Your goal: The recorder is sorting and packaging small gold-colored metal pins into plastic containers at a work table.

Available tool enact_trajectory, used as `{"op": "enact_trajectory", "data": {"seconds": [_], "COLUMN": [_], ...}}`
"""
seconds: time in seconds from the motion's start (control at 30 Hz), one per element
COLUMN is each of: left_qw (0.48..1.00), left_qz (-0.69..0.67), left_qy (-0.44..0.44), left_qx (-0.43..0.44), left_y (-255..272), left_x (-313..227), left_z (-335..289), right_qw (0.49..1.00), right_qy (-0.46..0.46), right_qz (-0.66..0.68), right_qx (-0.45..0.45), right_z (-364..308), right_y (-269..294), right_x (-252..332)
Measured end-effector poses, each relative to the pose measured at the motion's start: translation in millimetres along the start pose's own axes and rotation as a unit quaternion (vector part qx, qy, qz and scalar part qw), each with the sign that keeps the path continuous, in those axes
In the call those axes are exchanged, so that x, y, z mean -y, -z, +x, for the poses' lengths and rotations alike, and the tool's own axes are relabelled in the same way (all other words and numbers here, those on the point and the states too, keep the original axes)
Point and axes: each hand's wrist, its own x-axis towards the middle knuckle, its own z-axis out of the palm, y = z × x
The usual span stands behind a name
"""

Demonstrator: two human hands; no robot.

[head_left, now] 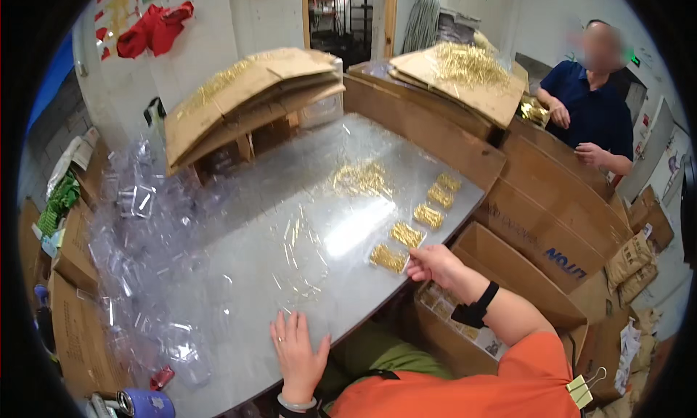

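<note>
We count five packs of gold strips (428, 215) in one row, one loose gold pile (361, 178) on one metal table (247, 331), and two gold heaps (470, 62) on cardboard (501, 104). We also count one left hand (298, 345), one right hand (435, 264), one co-worker (588, 117) and one binder clip (579, 391).

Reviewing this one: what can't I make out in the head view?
Head view:
Right hand: pinching or merely touching the nearest gold-filled tray; its own fingers hide the contact.
Carton: some contents, behind the right forearm.
Blue can: part, cut by the bottom edge.
Gold strands: too thin to count.
</note>
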Motion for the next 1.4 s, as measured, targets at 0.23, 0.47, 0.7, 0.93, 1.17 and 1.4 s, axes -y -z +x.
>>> {"op": "enact_trajectory", "data": {"seconds": [0.23,0.47,0.7,0.93,1.17,1.4], "left_qw": [1.0,1.0,1.0,0.999,0.999,0.998], "left_qz": [-0.002,0.008,-0.009,-0.024,0.016,0.037], "left_qy": [0.01,-0.001,-0.014,0.0,0.015,0.028], "left_qx": [0.014,0.001,-0.003,0.021,0.024,0.048], "left_y": [2,1,0,1,-4,1], "left_x": [-4,-1,-1,1,1,-8], "left_z": [2,5,6,3,6,10], "right_qw": [1.0,1.0,0.999,0.999,0.991,0.988], "right_qy": [0.003,0.015,0.004,-0.005,-0.009,0.029], "right_qz": [-0.005,-0.021,-0.034,0.032,0.081,0.113], "right_qx": [0.012,-0.002,-0.013,0.001,0.102,0.101], "right_z": [-8,-6,-1,-11,-9,-61], "right_y": [1,-4,0,2,23,100], "right_x": [-5,-1,-1,-3,-5,-11]}}
